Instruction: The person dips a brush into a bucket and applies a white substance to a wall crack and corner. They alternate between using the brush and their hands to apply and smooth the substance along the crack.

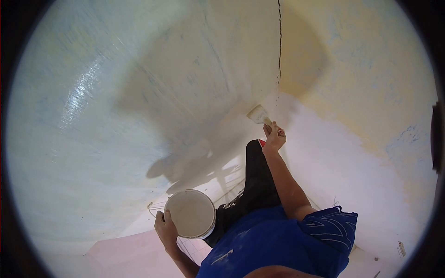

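My left hand (166,227) grips the rim of a round white bucket (189,214), thumb over the edge, at the lower middle. Its inside looks whitish; how full it is I cannot tell. My right hand (275,134) is closed round the handle of a wide brush (257,114) with a pale, coated head. The brush head is close to the wall (222,83), just left of the lower end of a dark crack (280,41); whether it touches the wall I cannot tell.
A white-coated patch (320,134) borders yellowish wall at the right. A dark object (436,138) stands at the far right edge. My bent leg in black trousers (258,180) is between my arms. Pinkish surface (134,255) shows at the lower left.
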Demonstrator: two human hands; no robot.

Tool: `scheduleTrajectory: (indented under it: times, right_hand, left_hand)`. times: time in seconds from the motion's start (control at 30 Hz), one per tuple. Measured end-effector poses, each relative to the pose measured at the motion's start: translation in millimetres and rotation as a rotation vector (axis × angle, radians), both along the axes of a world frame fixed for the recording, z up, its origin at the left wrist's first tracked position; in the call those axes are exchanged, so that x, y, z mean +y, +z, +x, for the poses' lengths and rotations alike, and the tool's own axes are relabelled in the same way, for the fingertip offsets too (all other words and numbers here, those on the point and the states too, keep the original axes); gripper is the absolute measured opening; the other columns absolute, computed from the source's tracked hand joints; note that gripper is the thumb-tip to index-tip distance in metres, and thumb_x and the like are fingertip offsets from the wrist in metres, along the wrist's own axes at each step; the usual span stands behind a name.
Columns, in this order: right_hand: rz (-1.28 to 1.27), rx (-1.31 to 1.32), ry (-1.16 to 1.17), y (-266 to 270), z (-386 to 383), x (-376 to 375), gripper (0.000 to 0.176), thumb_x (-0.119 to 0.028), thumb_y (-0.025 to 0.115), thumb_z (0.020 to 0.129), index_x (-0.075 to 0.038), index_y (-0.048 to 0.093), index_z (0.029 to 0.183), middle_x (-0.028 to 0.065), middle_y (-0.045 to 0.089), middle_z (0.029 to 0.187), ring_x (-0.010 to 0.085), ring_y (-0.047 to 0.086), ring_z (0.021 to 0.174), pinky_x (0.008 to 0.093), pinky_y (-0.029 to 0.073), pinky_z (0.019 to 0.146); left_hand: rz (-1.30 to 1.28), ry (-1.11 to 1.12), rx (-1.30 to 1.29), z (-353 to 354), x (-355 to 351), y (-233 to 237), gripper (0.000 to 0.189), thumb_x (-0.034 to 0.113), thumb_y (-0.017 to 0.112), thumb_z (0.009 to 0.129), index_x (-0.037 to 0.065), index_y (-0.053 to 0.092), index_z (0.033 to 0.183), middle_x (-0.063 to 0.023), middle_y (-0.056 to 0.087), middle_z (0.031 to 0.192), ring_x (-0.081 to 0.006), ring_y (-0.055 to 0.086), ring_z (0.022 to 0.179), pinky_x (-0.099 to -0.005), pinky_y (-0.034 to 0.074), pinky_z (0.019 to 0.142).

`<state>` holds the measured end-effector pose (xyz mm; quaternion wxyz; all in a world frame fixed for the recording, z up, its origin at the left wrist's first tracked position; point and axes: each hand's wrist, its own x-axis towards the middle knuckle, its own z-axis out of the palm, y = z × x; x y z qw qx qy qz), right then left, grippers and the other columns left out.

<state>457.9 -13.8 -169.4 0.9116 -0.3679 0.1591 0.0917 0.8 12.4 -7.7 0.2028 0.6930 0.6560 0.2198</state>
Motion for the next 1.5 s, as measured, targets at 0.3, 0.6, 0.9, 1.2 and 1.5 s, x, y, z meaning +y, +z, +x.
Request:
scheduleTrajectory:
  times: [0.3,0.6,0.9,1.2,1.5]
  right_hand:
    - [0.238,-0.189,0.035,142,29,2,0.017,-0.009,0.07,0.098,-0.001,0.055,0.094,0.0182,0.07,0.094,0.0302,0.075,0.085,0.0442,0.066,0.087]
    - [0.328,-0.255,0.122,83,16,22,0.022,-0.01,0.067,0.1,-0.008,0.048,0.089,0.0217,0.073,0.096,0.0328,0.077,0.088,0.0488,0.066,0.086]
    - [-0.102,-0.098,0.039,26,-9,15,0.025,-0.01,0.066,0.101,-0.005,0.048,0.085,0.0213,0.071,0.098,0.029,0.076,0.086,0.0405,0.066,0.087]
    - [0.399,-0.341,0.076,193,18,-7,0.025,-0.006,0.066,0.101,-0.007,0.046,0.085,0.0162,0.069,0.092,0.0305,0.076,0.086,0.0478,0.066,0.089]
    - [0.12,-0.217,-0.059,49,36,12,0.025,-0.006,0.067,0.099,-0.006,0.046,0.086,0.0154,0.069,0.09,0.0261,0.074,0.081,0.0428,0.067,0.082]
  left_hand:
    - [0.01,-0.021,0.021,-5,2,-4,0.044,0.027,0.058,0.102,-0.005,0.044,0.074,-0.0165,0.043,0.061,-0.0208,0.036,0.059,-0.0435,0.035,0.054]
    - [-0.01,0.013,0.003,-1,-2,0,0.044,0.026,0.058,0.102,-0.004,0.043,0.074,-0.0139,0.041,0.062,-0.0196,0.036,0.06,-0.0425,0.034,0.055]
    - [-0.01,-0.002,-0.01,5,0,-2,0.044,0.026,0.058,0.102,-0.004,0.042,0.074,-0.0128,0.041,0.061,-0.0185,0.036,0.06,-0.0423,0.034,0.054]
    - [-0.027,-0.002,-0.004,-4,1,-5,0.045,0.027,0.058,0.102,-0.004,0.042,0.074,-0.0129,0.041,0.061,-0.0184,0.036,0.061,-0.0424,0.034,0.055]
    - [-0.023,-0.008,-0.033,-3,4,-2,0.043,0.026,0.057,0.102,-0.004,0.043,0.074,-0.0135,0.041,0.061,-0.0197,0.036,0.06,-0.0427,0.034,0.055]
